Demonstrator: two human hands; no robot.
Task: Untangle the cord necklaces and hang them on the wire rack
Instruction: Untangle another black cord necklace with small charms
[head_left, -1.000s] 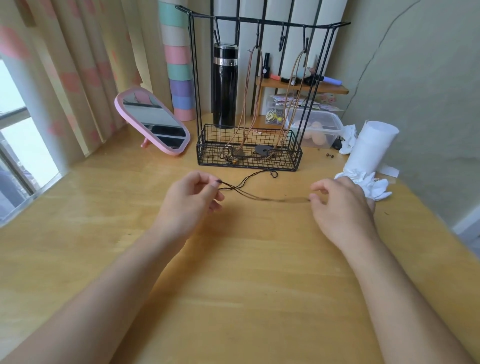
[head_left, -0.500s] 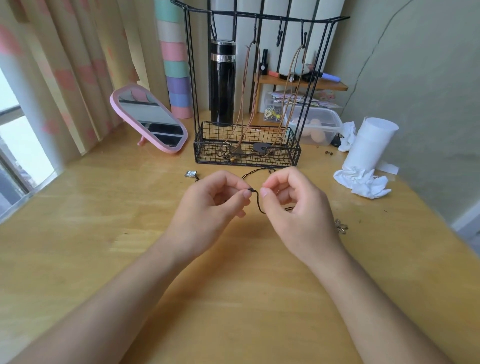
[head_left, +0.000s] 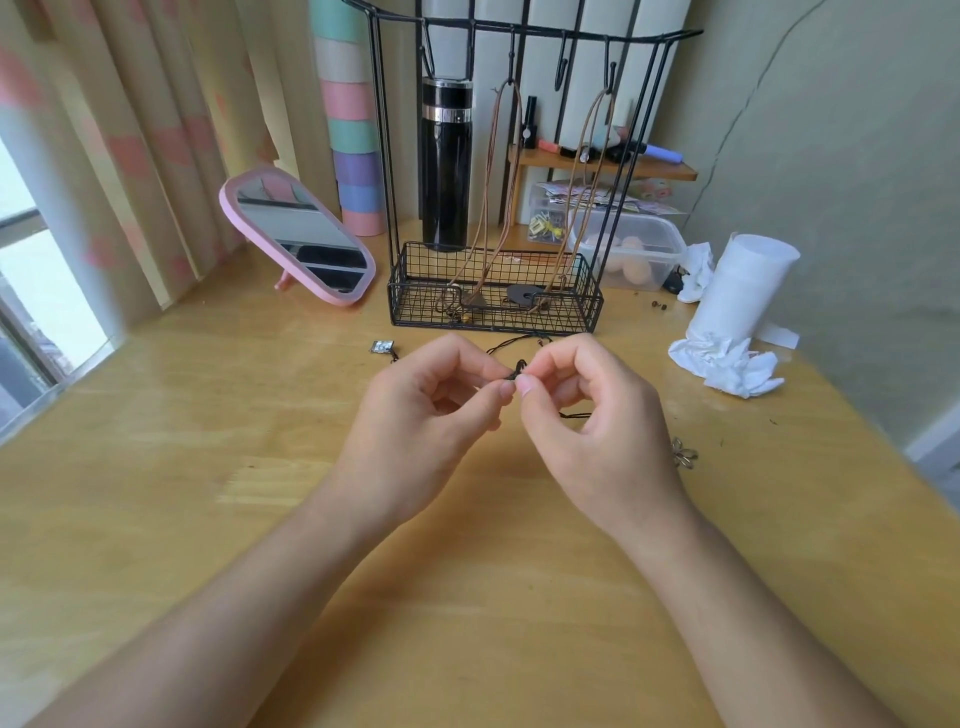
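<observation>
a black cord (head_left: 519, 370) is held just above the table (head_left: 208, 467) in front of the rack (head_left: 519, 23), its knot pinched between thumb and forefinger of both the left hand (head_left: 426, 415) and the right hand (head_left: 597, 421). two brown necklaces (head_left: 511, 156) hang from the rack's hooks, their pendants (head_left: 522, 295) lying in its wire basket (head_left: 493, 319). behind it, a clear tub (head_left: 670, 231) holds pale rounded things (head_left: 631, 244).

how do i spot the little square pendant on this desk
Start at the black wire rack on the wooden desk. Just before its front left corner lies the square pendant. Its flat square shape sets it apart from the flower-shaped charm farther right.
</observation>
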